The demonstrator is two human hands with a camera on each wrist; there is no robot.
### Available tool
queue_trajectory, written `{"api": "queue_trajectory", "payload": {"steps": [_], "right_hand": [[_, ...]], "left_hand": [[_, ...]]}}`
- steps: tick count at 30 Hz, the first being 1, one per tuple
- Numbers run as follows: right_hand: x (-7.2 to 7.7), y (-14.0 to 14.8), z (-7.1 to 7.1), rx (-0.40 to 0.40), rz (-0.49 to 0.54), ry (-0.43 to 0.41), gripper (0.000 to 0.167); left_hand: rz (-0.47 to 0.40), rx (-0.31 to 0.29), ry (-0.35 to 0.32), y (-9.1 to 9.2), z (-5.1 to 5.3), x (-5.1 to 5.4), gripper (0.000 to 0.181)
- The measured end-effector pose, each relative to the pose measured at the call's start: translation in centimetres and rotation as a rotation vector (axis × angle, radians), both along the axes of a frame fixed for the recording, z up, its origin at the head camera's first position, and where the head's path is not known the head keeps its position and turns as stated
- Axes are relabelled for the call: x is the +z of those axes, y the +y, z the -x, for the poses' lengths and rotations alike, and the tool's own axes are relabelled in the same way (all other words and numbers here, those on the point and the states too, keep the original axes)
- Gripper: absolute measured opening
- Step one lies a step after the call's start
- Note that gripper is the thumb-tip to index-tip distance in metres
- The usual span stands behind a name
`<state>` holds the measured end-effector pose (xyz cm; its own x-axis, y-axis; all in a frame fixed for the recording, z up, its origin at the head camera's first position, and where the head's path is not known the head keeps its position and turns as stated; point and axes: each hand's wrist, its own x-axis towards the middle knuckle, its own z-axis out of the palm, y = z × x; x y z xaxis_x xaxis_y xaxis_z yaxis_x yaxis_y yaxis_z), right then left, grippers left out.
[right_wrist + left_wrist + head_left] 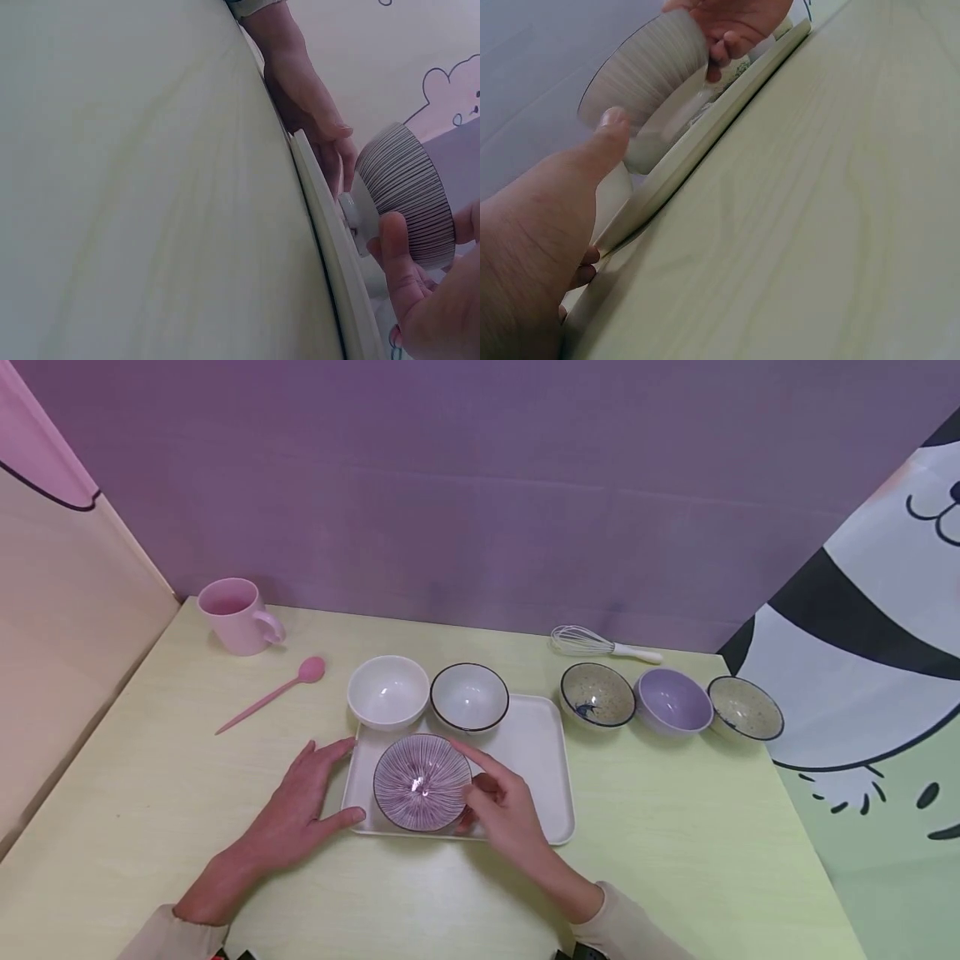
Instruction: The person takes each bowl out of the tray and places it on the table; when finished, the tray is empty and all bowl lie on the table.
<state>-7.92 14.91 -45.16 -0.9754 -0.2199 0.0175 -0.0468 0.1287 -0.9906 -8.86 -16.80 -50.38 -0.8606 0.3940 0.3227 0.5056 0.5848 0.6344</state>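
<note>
Head view, left hand (298,808), fingers extended, thumb spread, at left edge of white tray (536,760), right hand (512,806) gripping striped bowl (420,781) over tray, left wrist view, left thumb before bowl, contact unclear, right wrist view, right thumb against outer wall.

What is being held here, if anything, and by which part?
The purple-striped bowl, by its right side, in the right hand. The left hand looks open.

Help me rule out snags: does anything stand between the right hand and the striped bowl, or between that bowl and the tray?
Nothing visible does: the right hand grips the striped bowl, and no object shows between that bowl and the tray. The left hand is at the tray's left edge.
</note>
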Motion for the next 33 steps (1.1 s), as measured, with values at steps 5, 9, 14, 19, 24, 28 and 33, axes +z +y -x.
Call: {"api": "queue_trajectory", "payload": {"steps": [5, 9, 14, 19, 24, 28, 33], "right_hand": [[0.3, 2.1, -0.5, -0.014, -0.007, 0.058, 0.062], [0.3, 3.8, -0.9, -0.028, -0.011, 0.101, 0.061], [0.2, 5.7, -1.6, -0.059, 0.007, 0.143, 0.058], [0.4, 7.2, -2.1, -0.101, 0.040, 0.165, 0.060], [0.7, 8.5, -2.7, -0.138, 0.076, 0.174, 0.064], [0.9, 9.6, -3.1, -0.195, 0.085, 0.164, 0.065], [1.2, 11.3, -3.6, -0.276, 0.083, 0.154, 0.062]], "left_hand": [[0.017, -0.017, 0.047, -0.1, 0.1, 0.0, 0.070], [0.032, -0.006, 0.025, 0.0, 0.0, 0.1, 0.062], [0.050, 0.002, 0.030, 0.0, 0.0, -0.1, 0.056], [0.066, 0.006, 0.034, 0.1, 0.0, -0.1, 0.053], [0.076, 0.009, 0.029, 0.2, 0.0, -0.1, 0.053], [0.074, 0.009, 0.027, 0.2, 0.0, 0.0, 0.052], [0.068, 0.007, 0.029, 0.2, 0.0, -0.1, 0.052]]}}
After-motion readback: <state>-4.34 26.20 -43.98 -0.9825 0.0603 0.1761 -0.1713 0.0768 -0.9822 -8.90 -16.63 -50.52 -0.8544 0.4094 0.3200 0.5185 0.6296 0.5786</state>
